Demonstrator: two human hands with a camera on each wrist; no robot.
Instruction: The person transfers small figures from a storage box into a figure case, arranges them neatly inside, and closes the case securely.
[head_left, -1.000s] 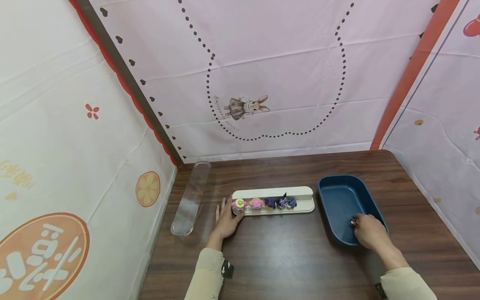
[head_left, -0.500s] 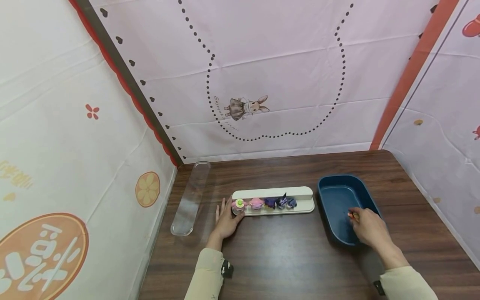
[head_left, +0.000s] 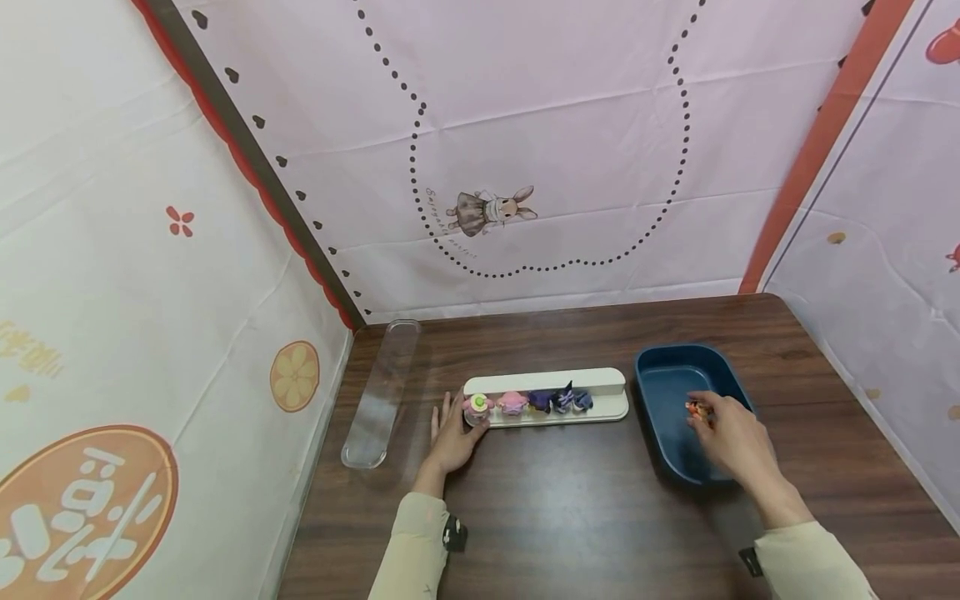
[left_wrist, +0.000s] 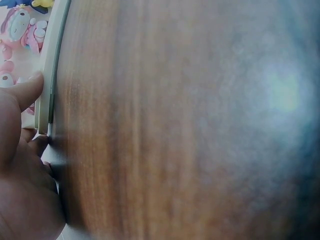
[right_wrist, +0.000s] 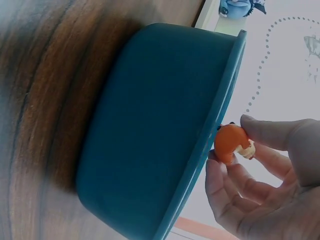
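My right hand [head_left: 738, 437] pinches a small orange figurine [right_wrist: 231, 141] between thumb and fingertips, just above the blue basin [head_left: 670, 408]. In the right wrist view the figurine shows a cream-coloured part, and the fingers hide some of it. At the left end of the long white display base [head_left: 611, 408], my left hand [head_left: 452, 442] holds the corner, thumb over the front edge. Several little figurines stand in a row on that base: a pink one with a green-and-yellow top [head_left: 478, 406], another pink one [head_left: 513, 404], then dark purple and blue ones [head_left: 582, 401].
A clear plastic cover [head_left: 381, 396] lies to the left of the white base. Printed cloth walls [head_left: 555, 167] enclose the brown wooden table [head_left: 555, 508] at the back and sides.
My right hand has lifted the orange figurine from the basin's floor, moving up and slightly left. My left hand stays at the base's end. The head view has tilted slightly.
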